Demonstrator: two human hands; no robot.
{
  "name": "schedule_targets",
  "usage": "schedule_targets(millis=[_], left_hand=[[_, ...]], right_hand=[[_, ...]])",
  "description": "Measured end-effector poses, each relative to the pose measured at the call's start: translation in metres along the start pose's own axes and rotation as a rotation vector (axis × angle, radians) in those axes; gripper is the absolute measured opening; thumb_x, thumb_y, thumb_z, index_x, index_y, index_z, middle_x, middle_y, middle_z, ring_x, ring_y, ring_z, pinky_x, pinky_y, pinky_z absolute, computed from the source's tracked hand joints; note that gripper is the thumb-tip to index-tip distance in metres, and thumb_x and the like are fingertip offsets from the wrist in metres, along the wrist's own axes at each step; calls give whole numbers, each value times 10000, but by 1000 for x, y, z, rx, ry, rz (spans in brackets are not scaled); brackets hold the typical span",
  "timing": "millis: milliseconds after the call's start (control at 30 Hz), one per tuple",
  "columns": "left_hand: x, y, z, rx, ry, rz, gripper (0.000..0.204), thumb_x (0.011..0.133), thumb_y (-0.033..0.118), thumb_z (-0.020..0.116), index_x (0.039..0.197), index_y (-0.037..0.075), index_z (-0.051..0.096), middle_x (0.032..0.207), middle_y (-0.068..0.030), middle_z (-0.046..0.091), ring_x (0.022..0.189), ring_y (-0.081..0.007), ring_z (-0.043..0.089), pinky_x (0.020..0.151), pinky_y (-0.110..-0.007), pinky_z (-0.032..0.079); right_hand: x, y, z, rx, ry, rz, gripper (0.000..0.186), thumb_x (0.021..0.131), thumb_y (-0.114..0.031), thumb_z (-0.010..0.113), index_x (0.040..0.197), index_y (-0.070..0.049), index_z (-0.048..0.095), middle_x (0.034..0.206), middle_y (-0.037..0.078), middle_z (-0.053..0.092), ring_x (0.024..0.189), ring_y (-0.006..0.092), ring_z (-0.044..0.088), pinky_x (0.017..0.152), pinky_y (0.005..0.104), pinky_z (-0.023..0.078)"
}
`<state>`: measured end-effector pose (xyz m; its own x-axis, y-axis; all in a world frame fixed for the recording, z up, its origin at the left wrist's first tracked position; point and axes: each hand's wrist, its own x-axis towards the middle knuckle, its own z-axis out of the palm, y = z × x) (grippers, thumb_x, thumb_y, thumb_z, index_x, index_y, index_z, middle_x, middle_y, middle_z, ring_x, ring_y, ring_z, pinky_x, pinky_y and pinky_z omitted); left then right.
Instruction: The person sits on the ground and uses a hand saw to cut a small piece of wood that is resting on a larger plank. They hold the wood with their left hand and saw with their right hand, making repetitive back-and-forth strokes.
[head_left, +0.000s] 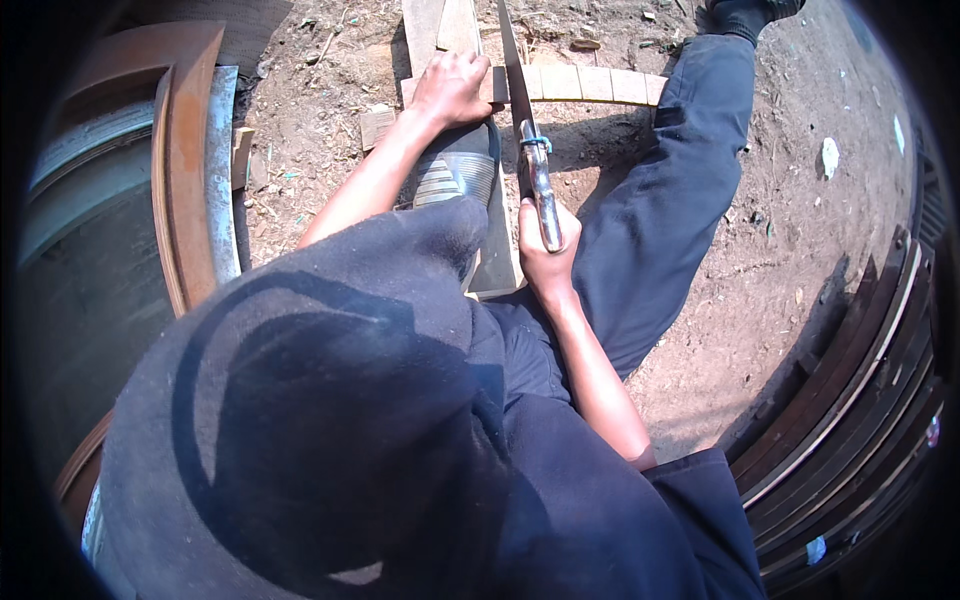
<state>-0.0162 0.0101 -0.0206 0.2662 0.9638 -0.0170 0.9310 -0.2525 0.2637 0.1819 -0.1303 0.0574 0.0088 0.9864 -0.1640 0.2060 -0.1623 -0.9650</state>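
My right hand (549, 245) grips the handle of a handsaw (517, 90), whose blade points away from me. The blade lies across a narrow wooden strip (600, 85) that runs sideways and has several lines across it. My left hand (455, 90) is closed over the strip just left of the blade. How far the teeth are into the wood is hidden. Under the strip, a longer board (497, 265) runs away from me. My left shoe (455, 172) rests beside the strip, close to my left hand.
At the left lean a brown wooden frame (190, 130) and a pale blue-white strip (222, 170). Dark long boards (850, 390) are stacked at the right. My right leg (665, 190) stretches out over bare soil (800, 190). A small wood block (376, 128) lies left of my left hand.
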Motion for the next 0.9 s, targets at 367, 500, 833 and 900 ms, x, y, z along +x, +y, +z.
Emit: schedule_targets(millis=[367,500,833,900], left_hand=[[0,1,3,24,-26,-21,430,619,188,675,997,3,587,933,-168,601,931,-345,607,845,-437,522],[4,3,3,-1,-71,-35,449,614,198,687,1008,10,585,945,-166,600,929,-346,604,842,-437,522],[3,12,-4,56,-62,-3,560,602,262,765,1058,31,538,1025,-154,562,1057,-311,551,891,-432,438],[10,20,2,37,-69,19,534,618,242,751,1048,13,533,1045,-162,551,1094,-306,529,901,-431,427]], right_hand=[[-1,6,-6,11,-32,-34,177,859,-36,577,694,18,542,578,16,501,534,69,441,484,275,366],[31,5,8,34,-15,-25,163,821,-42,583,674,12,537,555,51,487,515,89,458,483,299,381],[56,17,6,279,65,171,256,867,-58,554,625,-13,483,535,-10,462,474,63,428,429,289,329],[56,25,-1,307,80,176,250,863,-66,557,626,-16,491,534,-6,472,462,67,437,421,282,333]])
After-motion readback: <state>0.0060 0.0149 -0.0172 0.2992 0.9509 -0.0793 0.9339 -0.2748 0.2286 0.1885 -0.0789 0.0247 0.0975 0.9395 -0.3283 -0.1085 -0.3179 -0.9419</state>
